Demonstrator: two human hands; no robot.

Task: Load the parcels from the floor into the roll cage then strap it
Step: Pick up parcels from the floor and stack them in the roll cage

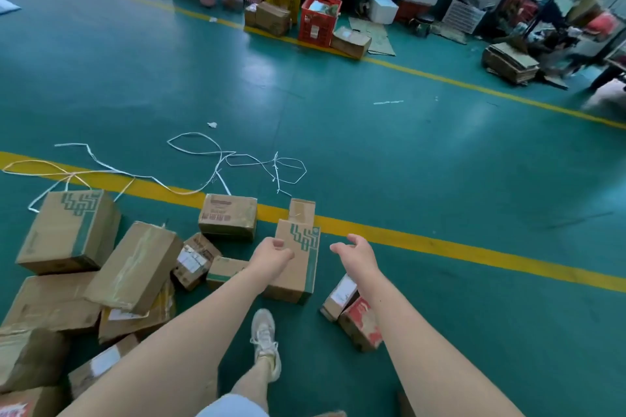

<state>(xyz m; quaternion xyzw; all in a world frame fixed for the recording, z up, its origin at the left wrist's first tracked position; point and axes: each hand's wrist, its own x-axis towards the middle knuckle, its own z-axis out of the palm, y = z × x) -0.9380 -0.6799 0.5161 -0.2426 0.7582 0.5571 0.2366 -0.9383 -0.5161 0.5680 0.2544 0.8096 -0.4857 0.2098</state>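
Left grip (272, 252) is curled at the upper left corner of the upright parcel (298, 276), which stands on the floor (440, 179); hold cannot be confirmed. Right grip (355, 252) is spread, empty, just beside it. Risk: a 1-sided lift would likely tip the parcel toward the small red parcel (360, 322).

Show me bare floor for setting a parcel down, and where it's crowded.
Free: green floor right of the red box, up to the near yellow line; also the wide stretch beyond that line. Crowded: the parcel pile at left; loose cord behind it.
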